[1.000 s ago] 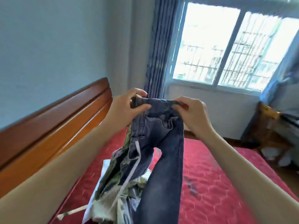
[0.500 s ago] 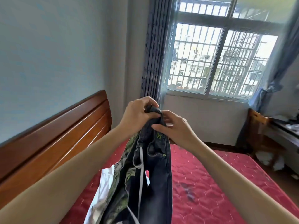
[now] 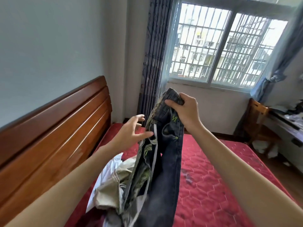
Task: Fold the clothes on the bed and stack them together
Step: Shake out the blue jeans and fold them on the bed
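Dark blue jeans (image 3: 165,161) with green stitching hang in the air above the bed, folded lengthwise, legs dropping toward the bottom of the view. My right hand (image 3: 185,110) grips their waistband at the top. My left hand (image 3: 132,131) is just left of the jeans, fingers spread, fingertips touching or nearly touching the fabric below the waistband and holding nothing. Under the jeans lies a heap of clothes (image 3: 113,182), white and beige pieces, on the red quilted mattress (image 3: 213,177).
A wooden headboard (image 3: 54,133) runs along the left. A barred window (image 3: 221,46) with blue curtains (image 3: 154,59) faces me. A wooden desk (image 3: 268,122) with clutter stands at the right, with scraps on the floor beside it.
My left hand has let go of the waistband and dropped lower with fingers spread. My right hand now holds the waistband alone, shifted right and a little higher.
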